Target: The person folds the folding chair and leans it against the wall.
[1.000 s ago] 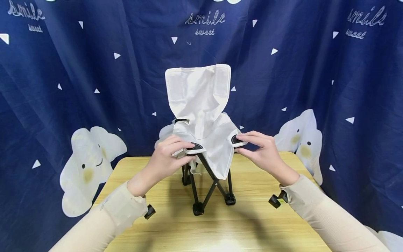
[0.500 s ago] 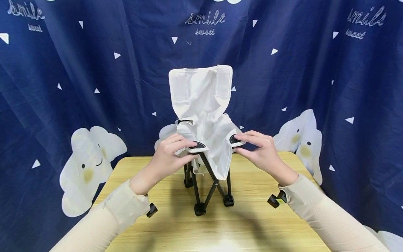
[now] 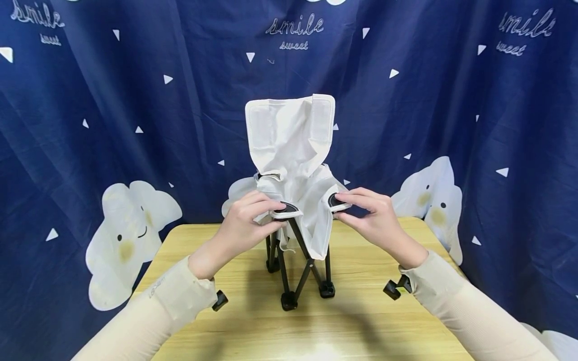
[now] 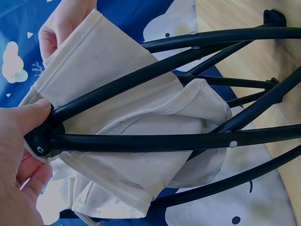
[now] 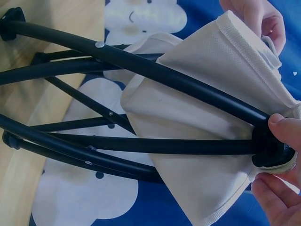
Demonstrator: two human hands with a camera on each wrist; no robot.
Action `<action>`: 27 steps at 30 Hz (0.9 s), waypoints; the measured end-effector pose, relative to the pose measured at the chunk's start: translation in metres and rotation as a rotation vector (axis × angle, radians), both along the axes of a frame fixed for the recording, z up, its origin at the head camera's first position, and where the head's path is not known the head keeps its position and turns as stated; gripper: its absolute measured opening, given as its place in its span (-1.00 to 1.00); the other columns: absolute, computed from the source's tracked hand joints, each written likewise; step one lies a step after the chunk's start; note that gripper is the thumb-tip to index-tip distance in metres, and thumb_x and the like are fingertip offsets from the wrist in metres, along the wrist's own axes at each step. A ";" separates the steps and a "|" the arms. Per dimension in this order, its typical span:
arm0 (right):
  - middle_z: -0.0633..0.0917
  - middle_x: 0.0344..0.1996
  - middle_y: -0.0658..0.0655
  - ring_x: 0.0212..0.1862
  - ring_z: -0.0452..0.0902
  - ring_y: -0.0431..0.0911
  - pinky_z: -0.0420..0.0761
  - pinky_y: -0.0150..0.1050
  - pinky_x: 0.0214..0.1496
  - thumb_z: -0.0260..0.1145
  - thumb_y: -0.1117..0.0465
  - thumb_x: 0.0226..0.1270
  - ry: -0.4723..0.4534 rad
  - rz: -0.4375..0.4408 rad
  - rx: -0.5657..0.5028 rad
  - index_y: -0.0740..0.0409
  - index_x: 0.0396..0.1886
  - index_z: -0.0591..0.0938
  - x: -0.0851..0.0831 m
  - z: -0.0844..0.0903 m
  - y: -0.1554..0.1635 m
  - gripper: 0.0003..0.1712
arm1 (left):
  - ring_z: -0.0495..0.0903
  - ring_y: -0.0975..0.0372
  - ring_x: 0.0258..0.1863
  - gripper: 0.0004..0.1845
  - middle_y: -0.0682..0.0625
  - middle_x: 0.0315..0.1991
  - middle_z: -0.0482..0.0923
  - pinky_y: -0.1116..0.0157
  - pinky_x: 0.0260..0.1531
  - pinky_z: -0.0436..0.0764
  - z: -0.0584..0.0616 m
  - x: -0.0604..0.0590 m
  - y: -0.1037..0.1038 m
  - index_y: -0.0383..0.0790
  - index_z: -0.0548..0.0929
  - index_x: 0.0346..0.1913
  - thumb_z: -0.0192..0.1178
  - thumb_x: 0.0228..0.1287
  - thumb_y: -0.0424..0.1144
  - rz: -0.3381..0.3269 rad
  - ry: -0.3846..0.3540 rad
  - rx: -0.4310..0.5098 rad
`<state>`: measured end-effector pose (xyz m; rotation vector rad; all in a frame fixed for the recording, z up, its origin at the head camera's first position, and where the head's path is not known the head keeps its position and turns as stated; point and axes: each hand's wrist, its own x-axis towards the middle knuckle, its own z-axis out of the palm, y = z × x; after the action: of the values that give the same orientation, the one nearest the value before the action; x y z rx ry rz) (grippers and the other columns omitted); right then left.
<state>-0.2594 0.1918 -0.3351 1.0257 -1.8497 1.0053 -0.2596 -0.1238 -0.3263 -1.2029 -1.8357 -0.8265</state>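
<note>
A small folding chair (image 3: 291, 135) with white fabric and black tube legs stands upright on the table, its seat partly folded and sagging in the middle. My left hand (image 3: 248, 218) pinches the seat's front left corner (image 3: 287, 211), thumb below and fingers above. At the front right corner (image 3: 337, 201), my right hand (image 3: 372, 215) pinches in the same way. In the left wrist view, the left thumb (image 4: 35, 115) presses by the black joint (image 4: 44, 139) where two tubes meet. The right wrist view has the right thumb (image 5: 284, 127) against the matching black joint (image 5: 270, 146).
The wooden table (image 3: 352, 331) lies beneath the chair, whose black feet (image 3: 289, 301) rest on it. Behind hangs a dark blue curtain (image 3: 180, 125) with white clouds and triangles. Black devices (image 3: 220, 301) stick out at both wrists.
My left hand has moved slightly right with its corner, bringing the two front corners closer together. The chair's backrest and left legs have shifted a little right; the right hand has barely moved.
</note>
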 end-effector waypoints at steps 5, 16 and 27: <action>0.87 -0.21 0.29 -0.10 0.80 -0.09 0.64 -0.55 0.19 0.71 0.64 -0.19 -0.009 0.001 0.001 0.32 -0.09 0.86 0.001 0.000 0.000 -0.45 | 0.74 0.08 -0.20 -0.60 -0.08 -0.23 0.83 0.19 -0.16 0.72 0.002 0.001 0.002 -0.25 0.87 -0.14 0.73 -0.12 -0.48 -0.001 -0.005 0.001; 0.87 -0.20 0.29 -0.08 0.80 -0.12 0.65 -0.53 0.20 0.70 0.62 -0.14 -0.008 0.020 0.006 0.31 -0.08 0.86 0.006 0.003 -0.004 -0.48 | 0.75 0.07 -0.19 -0.61 -0.08 -0.24 0.83 0.14 -0.10 0.76 0.003 -0.001 0.008 -0.26 0.87 -0.14 0.72 -0.10 -0.49 -0.025 0.001 0.007; 0.86 -0.22 0.28 -0.09 0.80 -0.11 0.65 -0.53 0.18 0.69 0.60 -0.12 -0.008 0.029 0.011 0.30 -0.09 0.87 0.009 0.006 -0.009 -0.51 | 0.74 0.08 -0.20 -0.62 -0.10 -0.23 0.82 0.17 -0.14 0.75 0.005 0.000 0.012 -0.27 0.87 -0.13 0.72 -0.07 -0.46 -0.038 0.014 -0.006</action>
<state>-0.2507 0.1833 -0.3294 1.0598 -1.8538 1.0186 -0.2593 -0.1116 -0.3210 -1.2479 -1.8096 -0.8327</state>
